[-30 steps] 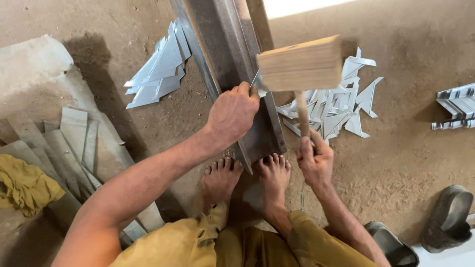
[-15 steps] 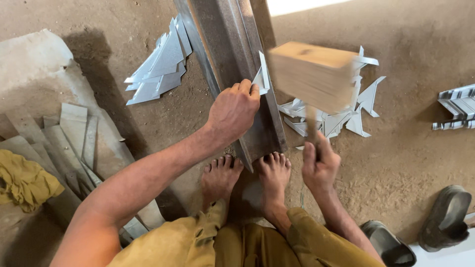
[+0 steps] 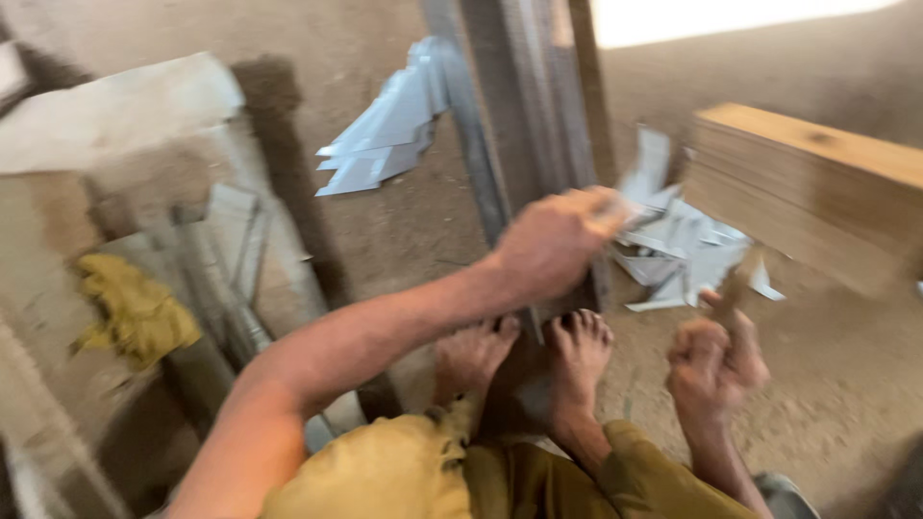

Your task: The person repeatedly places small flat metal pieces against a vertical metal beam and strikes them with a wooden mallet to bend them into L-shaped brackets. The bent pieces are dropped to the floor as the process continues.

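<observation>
Wooden mallet (image 3: 808,187) now swung out toward 3 o'clock, away from the metal beam (image 3: 524,125); right hand (image 3: 716,365) lower, toward 5 o'clock.

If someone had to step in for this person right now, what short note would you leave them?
Left hand: pressed on the long metal bar, pinning a small metal piece at its right edge.
Right hand: gripping the handle of the wooden mallet, whose head is raised to the right of the bar, blurred.
Both bare feet rest on the bar's near end.
Cut metal scraps lie on the dirt floor beside the bar; more lie to its left.
Done or left: cannot tell.
</observation>
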{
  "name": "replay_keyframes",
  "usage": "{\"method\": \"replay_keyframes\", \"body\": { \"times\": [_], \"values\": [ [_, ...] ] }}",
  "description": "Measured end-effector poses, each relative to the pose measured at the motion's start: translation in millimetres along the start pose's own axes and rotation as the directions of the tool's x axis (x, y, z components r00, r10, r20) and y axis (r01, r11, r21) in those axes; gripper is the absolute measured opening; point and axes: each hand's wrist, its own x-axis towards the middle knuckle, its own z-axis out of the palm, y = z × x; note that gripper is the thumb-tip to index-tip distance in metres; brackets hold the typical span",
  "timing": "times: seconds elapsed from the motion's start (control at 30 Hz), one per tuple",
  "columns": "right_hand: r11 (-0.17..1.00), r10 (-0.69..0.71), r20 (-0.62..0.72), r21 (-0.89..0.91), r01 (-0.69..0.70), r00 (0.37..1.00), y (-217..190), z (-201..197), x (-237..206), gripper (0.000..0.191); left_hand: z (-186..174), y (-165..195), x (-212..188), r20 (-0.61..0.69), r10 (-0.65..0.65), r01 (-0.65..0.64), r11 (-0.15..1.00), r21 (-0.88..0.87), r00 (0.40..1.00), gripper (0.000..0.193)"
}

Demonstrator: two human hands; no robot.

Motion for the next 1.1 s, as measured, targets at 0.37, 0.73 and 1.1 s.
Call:
{"method": "replay_keyframes", "body": {
  "times": [0.37,0.73,1.1],
  "values": [
    [0.974,0.103,0.252,-0.223,-0.045,0.962,40.7,30.5,-19.0,0.033,-66.9,-143.1,-40.6,-0.384,-0.410,0.560,0.648,0.516,0.827,0.032],
    [0.975,-0.011,0.329,-0.206,0.084,0.944,-18.8,18.1,-12.6,0.040,-103.0,-78.5,-52.8,0.405,-0.526,0.647,0.438,-0.625,0.748,0.021],
    [0.964,0.199,0.229,-0.218,-0.149,0.953,-2.0,26.1,-14.8,0.021,-77.5,-74.4,-53.4,0.415,-0.504,0.652,0.553,-0.519,0.758,0.031]
  ]
}}
